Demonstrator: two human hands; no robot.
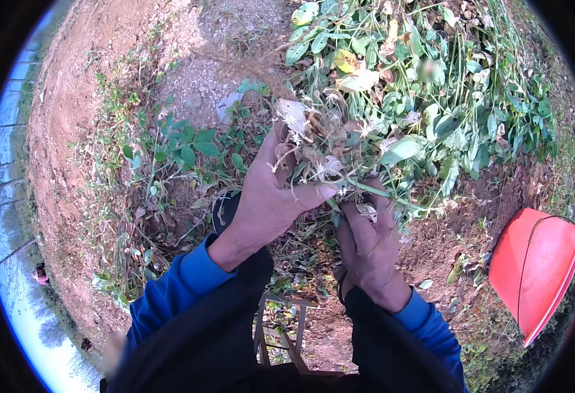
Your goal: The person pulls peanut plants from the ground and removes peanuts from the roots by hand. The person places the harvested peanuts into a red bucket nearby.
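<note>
My left hand point(277, 196) is closed around a tangled bunch of dried plant stems point(317, 142) with pale star-shaped dry heads, its thumb lying across the front. Close beside it on the right, my right hand point(371, 236) has its fingers curled at the bunch's lower edge, on a green stem point(371, 189); the fingertips are partly hidden by leaves. Behind the bunch, thin roots and twigs stretch over the soil. A large heap of cut green plants point(444, 103), with some yellow and withered leaves, lies beyond and to the right of my hands.
A red plastic bucket point(533, 270) with a wire handle lies tipped at the right. A small wooden stool frame point(292, 329) shows between my legs. Low green plants point(194, 142) grow on the left over reddish soil. A distant person point(40, 275) appears at the far left edge.
</note>
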